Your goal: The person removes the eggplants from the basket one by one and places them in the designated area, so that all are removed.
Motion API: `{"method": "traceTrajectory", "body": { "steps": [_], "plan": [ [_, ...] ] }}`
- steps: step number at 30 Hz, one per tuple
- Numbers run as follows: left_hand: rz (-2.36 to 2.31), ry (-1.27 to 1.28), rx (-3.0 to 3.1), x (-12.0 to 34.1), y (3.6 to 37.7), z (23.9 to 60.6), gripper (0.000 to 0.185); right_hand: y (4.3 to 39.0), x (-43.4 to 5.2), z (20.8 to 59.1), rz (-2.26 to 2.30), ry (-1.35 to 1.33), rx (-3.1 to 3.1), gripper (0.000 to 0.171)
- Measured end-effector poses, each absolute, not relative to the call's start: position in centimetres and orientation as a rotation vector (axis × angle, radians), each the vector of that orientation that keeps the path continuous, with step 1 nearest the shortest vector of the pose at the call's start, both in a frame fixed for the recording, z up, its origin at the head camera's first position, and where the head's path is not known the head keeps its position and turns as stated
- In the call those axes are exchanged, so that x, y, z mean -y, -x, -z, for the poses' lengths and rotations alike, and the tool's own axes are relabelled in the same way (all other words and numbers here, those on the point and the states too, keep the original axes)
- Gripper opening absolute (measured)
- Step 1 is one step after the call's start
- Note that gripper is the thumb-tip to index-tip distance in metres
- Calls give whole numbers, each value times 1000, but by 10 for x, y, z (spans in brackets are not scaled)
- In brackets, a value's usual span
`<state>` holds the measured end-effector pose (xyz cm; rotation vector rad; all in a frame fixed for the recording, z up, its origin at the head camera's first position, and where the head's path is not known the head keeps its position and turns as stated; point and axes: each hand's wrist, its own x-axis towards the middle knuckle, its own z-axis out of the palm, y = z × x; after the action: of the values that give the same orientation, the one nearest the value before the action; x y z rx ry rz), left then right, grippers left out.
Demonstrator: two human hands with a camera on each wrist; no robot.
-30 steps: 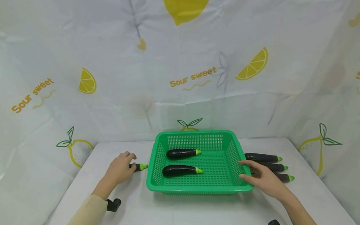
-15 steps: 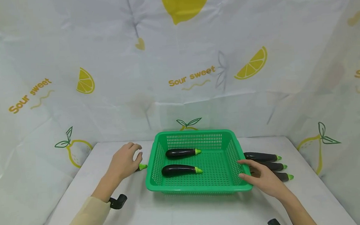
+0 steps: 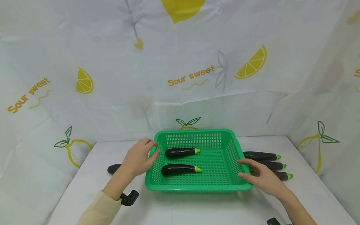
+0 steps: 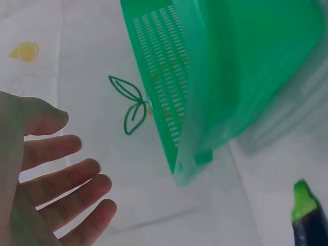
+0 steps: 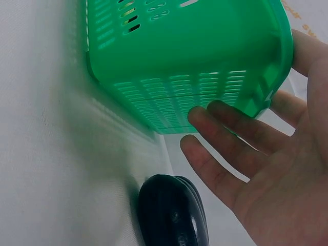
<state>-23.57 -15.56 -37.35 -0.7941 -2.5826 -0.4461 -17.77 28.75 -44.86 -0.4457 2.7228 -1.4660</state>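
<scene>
A green plastic basket (image 3: 199, 189) stands mid-table with two eggplants (image 3: 178, 169) lying inside, stems pointing right. My left hand (image 3: 139, 158) is at the basket's left rim, fingers spread and holding nothing; the left wrist view shows a gap between fingers and basket. Partly behind that forearm lies another eggplant (image 3: 114, 168) on the table, its green stem end (image 4: 303, 202) visible in the left wrist view. My right hand (image 3: 264, 180) grips the basket's right rim, thumb on the near side, with the lower fingers (image 5: 220, 169) loose along the outer wall.
Three eggplants (image 3: 260, 156) lie side by side on the white table (image 3: 197, 213), right of the basket and partly behind my right hand. A white curtain (image 3: 114, 78) printed with lemons rises behind the table and along both sides.
My left hand has moved right, from over the left eggplant to the basket's left rim, leaving that eggplant on the table. My right hand stays on the right rim.
</scene>
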Motion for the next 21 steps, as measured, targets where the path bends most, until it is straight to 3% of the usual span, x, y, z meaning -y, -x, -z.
{"method": "traceTrajectory", "body": {
  "steps": [21],
  "plan": [
    [332,946,2670,111,245,400,29,178,-288,450,1457,443,-2733,52]
  ]
}}
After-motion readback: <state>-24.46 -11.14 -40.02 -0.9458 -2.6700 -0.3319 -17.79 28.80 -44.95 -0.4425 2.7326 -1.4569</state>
